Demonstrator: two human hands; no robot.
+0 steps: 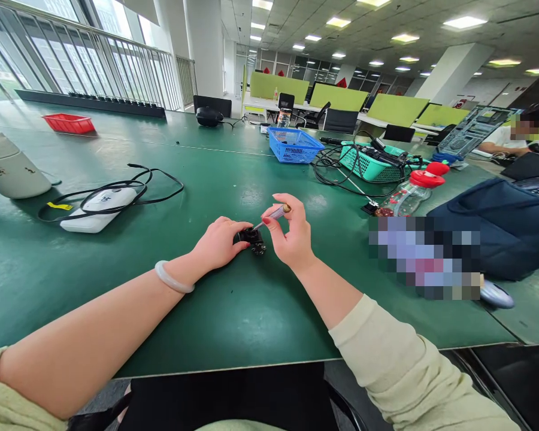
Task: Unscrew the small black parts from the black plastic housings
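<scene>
My left hand, with a pale bangle on its wrist, pinches a small black device between thumb and fingers and steadies it on the green table. The device is too small for me to tell its exact kind. Against its right side lie several small dark parts. My right hand is closed around the handle of a small screwdriver. The tool slants down to the left, its thin shaft meeting the top of the black device.
On the green table, a white power bank with a black cable lies left, near a white bottle. A red tray, a blue basket and a cable-filled green basket stand farther back. Right are a red-lidded jar and a dark bag.
</scene>
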